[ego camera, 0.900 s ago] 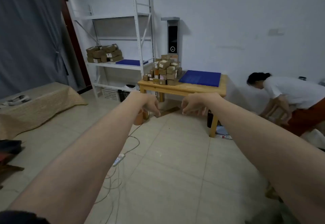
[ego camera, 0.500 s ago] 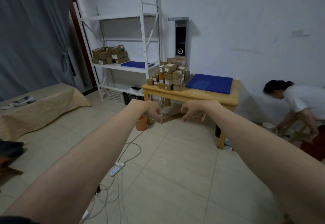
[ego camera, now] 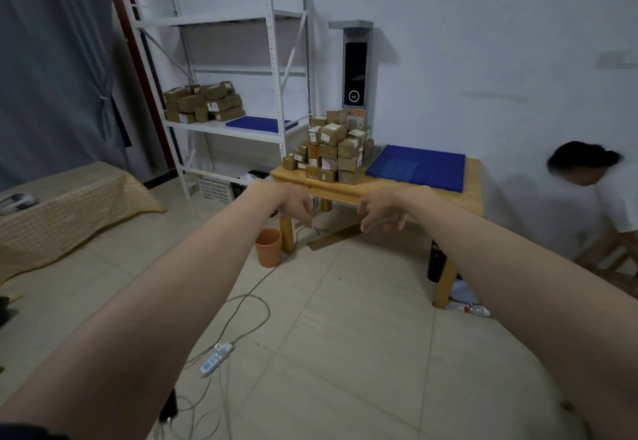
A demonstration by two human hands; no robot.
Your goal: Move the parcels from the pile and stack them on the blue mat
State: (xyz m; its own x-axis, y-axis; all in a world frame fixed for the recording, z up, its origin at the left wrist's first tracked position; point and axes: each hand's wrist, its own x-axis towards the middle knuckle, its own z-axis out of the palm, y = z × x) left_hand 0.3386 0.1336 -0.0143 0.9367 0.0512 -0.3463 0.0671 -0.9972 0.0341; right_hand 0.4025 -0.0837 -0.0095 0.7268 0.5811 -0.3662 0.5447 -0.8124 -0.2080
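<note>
1. A pale tiled floor [ego camera: 345,353] fills the room under white walls; a grey curtain [ego camera: 51,59] hangs far to the left of both outstretched arms.
2. The left hand [ego camera: 295,206] and right hand [ego camera: 383,211] hang in the air with fingers loosely curled downward, holding nothing and touching nothing.
3. Beyond both hands stands a wooden table [ego camera: 345,189], its front edge just above the knuckles in the view.
4. The pile of brown parcels [ego camera: 329,151] sits on the table's left part, above and between the 2 hands.
5. The blue mat [ego camera: 417,166] lies flat beside the pile, above and to the right of the right hand, with nothing on it.
6. A white shelf rack [ego camera: 228,125] stands above and left of the left hand; 1 shelf carries more brown parcels [ego camera: 203,103] and a second blue mat [ego camera: 257,123].
7. An orange bin [ego camera: 268,248] stands on the floor just below the left hand, by the table leg; its inside cannot be seen.
8. A white power strip [ego camera: 215,358] and its cable lie on the floor well below the hands.
9. A person in a white shirt [ego camera: 600,191] bends down far to the right of the right hand, blurred.
</note>
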